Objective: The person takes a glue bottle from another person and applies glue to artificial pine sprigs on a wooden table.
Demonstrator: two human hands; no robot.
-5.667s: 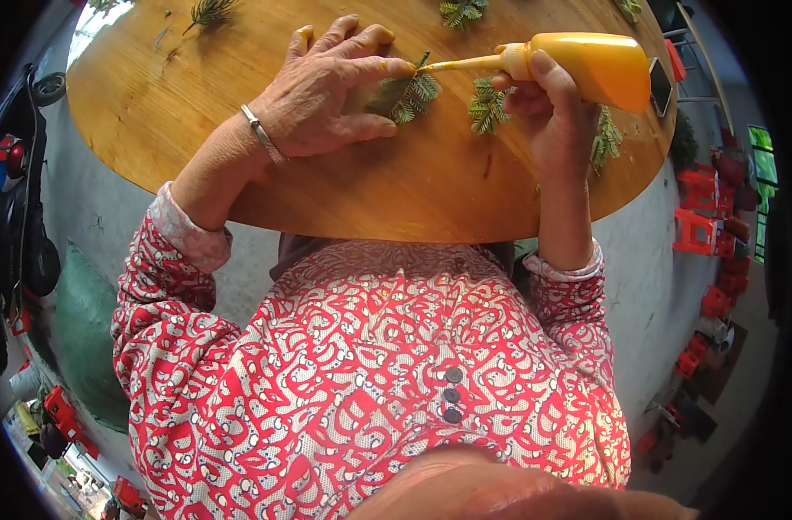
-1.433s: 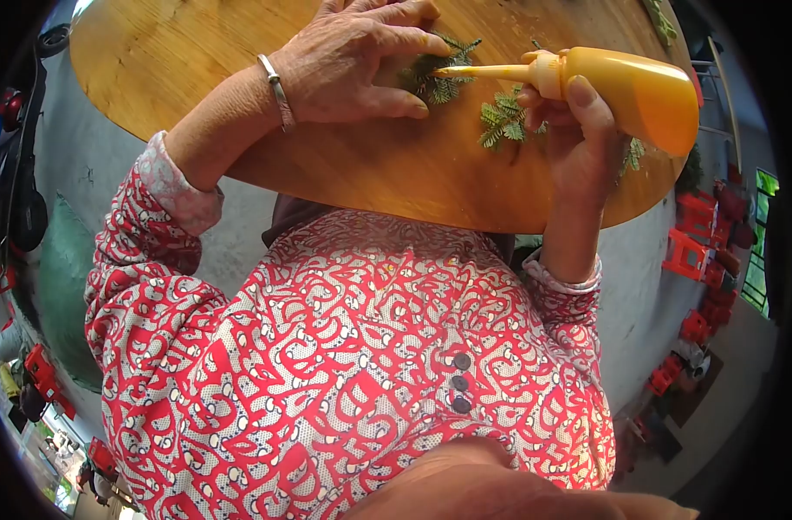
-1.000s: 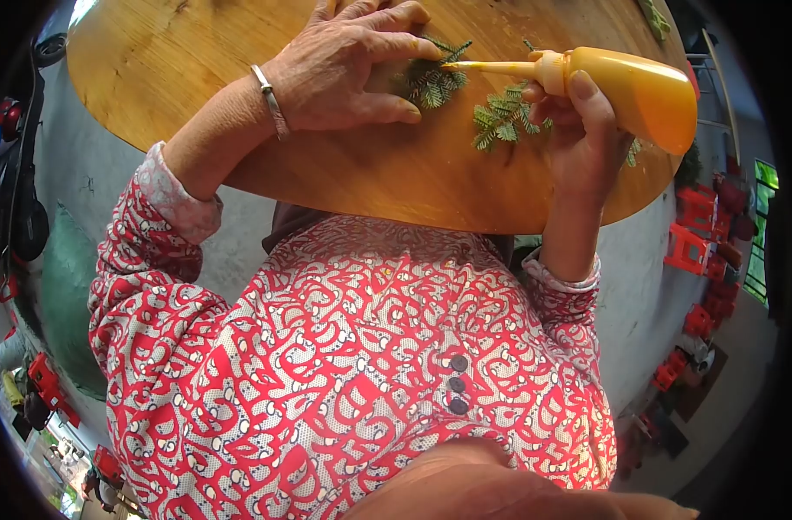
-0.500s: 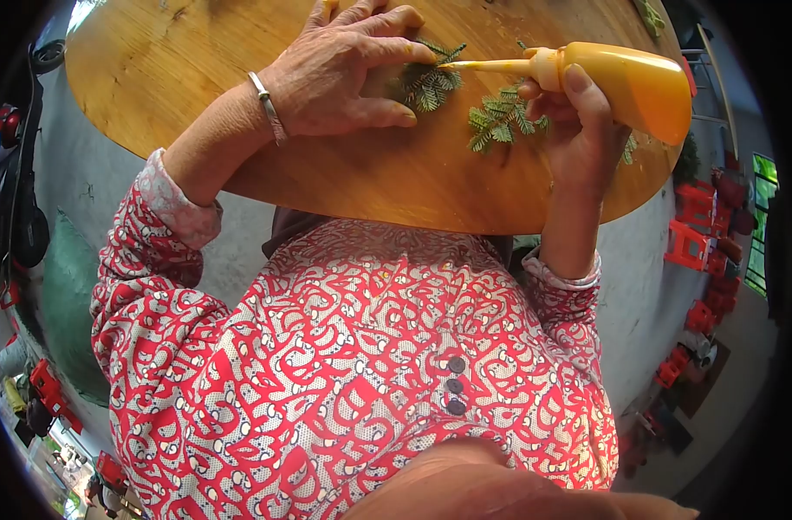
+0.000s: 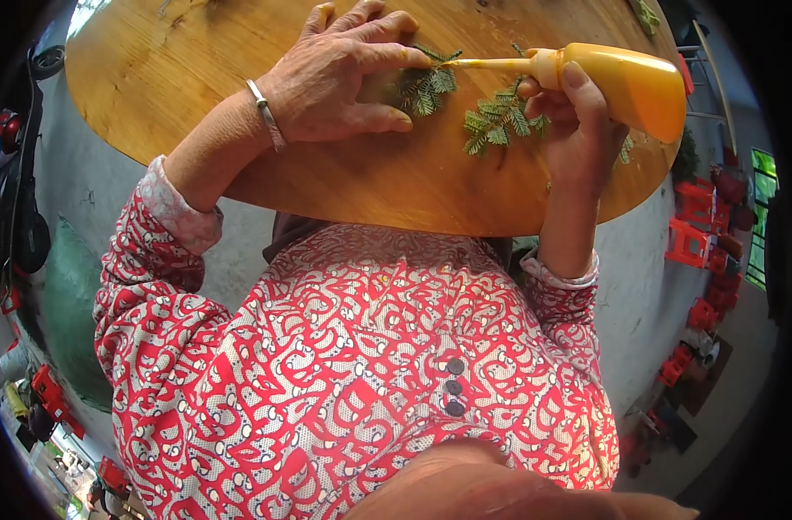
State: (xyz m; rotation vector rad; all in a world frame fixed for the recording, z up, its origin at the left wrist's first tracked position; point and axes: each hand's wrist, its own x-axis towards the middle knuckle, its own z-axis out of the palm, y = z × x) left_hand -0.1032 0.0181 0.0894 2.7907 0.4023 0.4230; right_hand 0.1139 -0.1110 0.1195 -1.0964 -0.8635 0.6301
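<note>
My left hand [image 5: 348, 74] rests palm down on the wooden table [image 5: 327, 178], its fingers spread. The index fingertip touches a small green conifer sprig [image 5: 431, 87], and the thumb lies just below it. In my right hand [image 5: 582, 126] is a squeeze bottle [image 5: 626, 82] of yellow-orange liquid, tilted nearly level. Its long thin nozzle [image 5: 491, 64] points left, the tip at the upper part of that sprig. A second conifer sprig [image 5: 498, 121] lies beneath the nozzle, close to my right fingers. Whether liquid is coming out cannot be made out.
The table's rounded near edge [image 5: 396, 227] runs close to my body. A green item [image 5: 645, 16] lies at its far right. Red plastic stools [image 5: 689, 241] stand on the floor to the right, and a large green sack [image 5: 74, 312] sits at the left.
The sprig under my left index finger has shifted slightly left, and my left hand sits a touch lower. The bottle stays in my right hand, its nozzle tip still at the sprig.
</note>
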